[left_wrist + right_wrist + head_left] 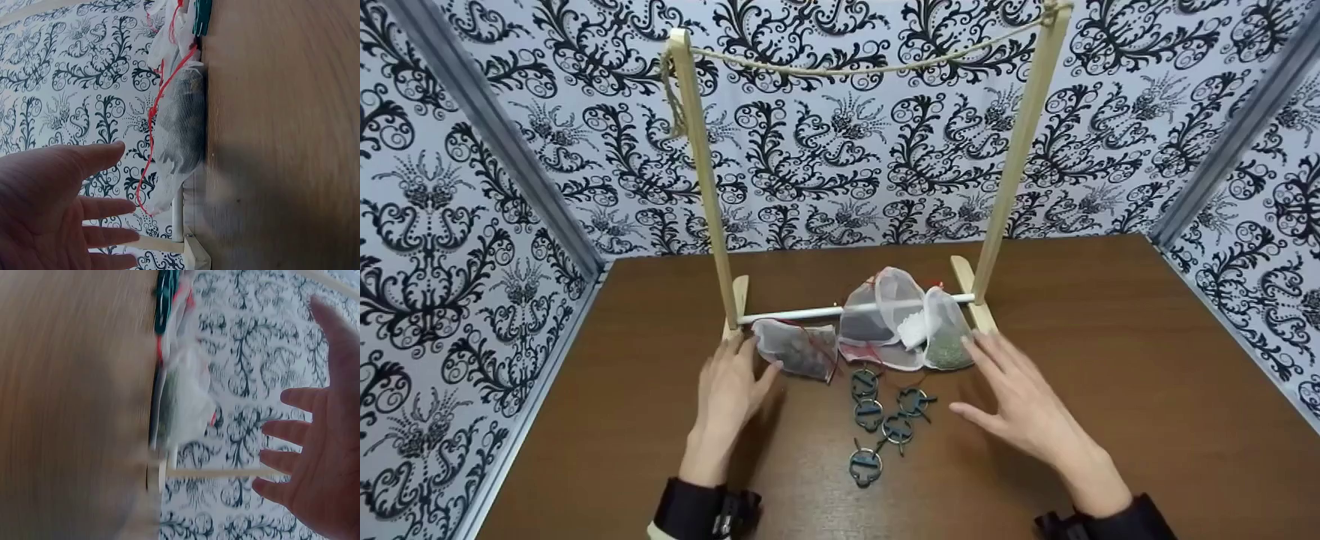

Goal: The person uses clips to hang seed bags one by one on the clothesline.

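Observation:
My left hand (727, 390) hovers over the table with fingers spread, beside a white mesh drawstring bag (799, 351) of dark contents. In the left wrist view that bag (183, 121) has a loose red cord, and the palm is bare. My right hand (1020, 405) is also spread, its fingertips close to a mesh bag holding green dried bits (951, 346). More mesh bags (866, 322) lie overlapped between the hands, one showing something white (913, 328). Several dark green clips with metal rings (897, 429) lie in front of the bags. Neither hand holds anything.
A wooden frame rises behind the bags, with a left post (706, 180), a right post (1020, 157) and a white crossbar (791, 314) low down. A slack rope (825, 71) joins the post tops. Patterned cloth walls (847, 180) surround the brown table (607, 420).

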The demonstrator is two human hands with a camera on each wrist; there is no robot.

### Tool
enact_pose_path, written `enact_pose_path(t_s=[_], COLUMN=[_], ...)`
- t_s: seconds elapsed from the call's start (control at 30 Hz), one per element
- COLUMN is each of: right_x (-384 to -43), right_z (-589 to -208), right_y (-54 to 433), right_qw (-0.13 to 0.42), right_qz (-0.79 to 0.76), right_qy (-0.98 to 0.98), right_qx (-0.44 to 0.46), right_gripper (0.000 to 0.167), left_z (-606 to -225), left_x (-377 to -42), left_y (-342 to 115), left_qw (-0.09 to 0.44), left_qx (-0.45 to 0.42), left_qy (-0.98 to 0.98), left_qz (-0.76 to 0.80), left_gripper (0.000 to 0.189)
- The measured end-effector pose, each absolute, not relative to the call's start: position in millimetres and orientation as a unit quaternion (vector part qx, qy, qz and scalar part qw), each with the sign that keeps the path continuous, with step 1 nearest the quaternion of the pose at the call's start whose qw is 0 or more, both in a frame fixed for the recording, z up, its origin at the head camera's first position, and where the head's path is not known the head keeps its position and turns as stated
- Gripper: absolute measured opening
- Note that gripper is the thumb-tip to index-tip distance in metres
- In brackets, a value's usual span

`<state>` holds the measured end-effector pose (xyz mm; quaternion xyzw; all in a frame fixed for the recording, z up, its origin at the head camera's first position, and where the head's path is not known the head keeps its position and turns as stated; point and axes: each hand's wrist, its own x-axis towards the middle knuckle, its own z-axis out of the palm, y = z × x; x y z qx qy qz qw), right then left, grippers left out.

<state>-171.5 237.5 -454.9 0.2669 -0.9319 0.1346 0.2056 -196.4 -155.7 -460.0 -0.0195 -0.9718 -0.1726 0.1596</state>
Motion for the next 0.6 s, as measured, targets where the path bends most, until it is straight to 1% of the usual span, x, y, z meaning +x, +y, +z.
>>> enact_pose_path(t_s=[0.07,0.13,0.2,0.33,0.4,0.53,0.6], right_x=[-172.4,-173.3,-174.1,-178.2,-181.8,-186.6,-187.3], right_z=[-456.0,-456.1,-454.9,-453.7,-455.3,-463.0,-467.7], right_y=[231.3,225.8,220.1,208.4,203.0,196.1,194.7], right_qw=[0.216,0.202,0.157,0.043,0.015,0.013,0.017], right_qz=[0.146,0.154,0.164,0.182,0.188,0.19,0.188], right_qy=[-0.917,-0.911,-0.916,-0.93,-0.931,-0.929,-0.929], right_qx=[0.302,0.326,0.332,0.316,0.312,0.318,0.319], right_gripper=[0.075,0.065,0.058,0.053,0.052,0.046,0.044], left_z=[-461.5,-462.7,-464.4,-470.5,-474.0,-479.1,-480.7], left_x=[-197.7,-200.1,-203.7,-210.8,-213.7,-217.5,-218.8], left_y=[-153.5,-151.2,-149.0,-146.8,-146.6,-146.8,-146.9], left_qw=[0.176,0.177,0.171,0.143,0.122,0.089,0.093], left_qx=[-0.028,-0.028,-0.027,-0.029,-0.028,-0.023,-0.023], left_qy=[-0.966,-0.962,-0.958,-0.951,-0.948,-0.945,-0.943], left_qz=[-0.187,-0.207,-0.228,-0.274,-0.293,-0.314,-0.319], left_gripper=[0.051,0.047,0.041,0.035,0.037,0.045,0.045])
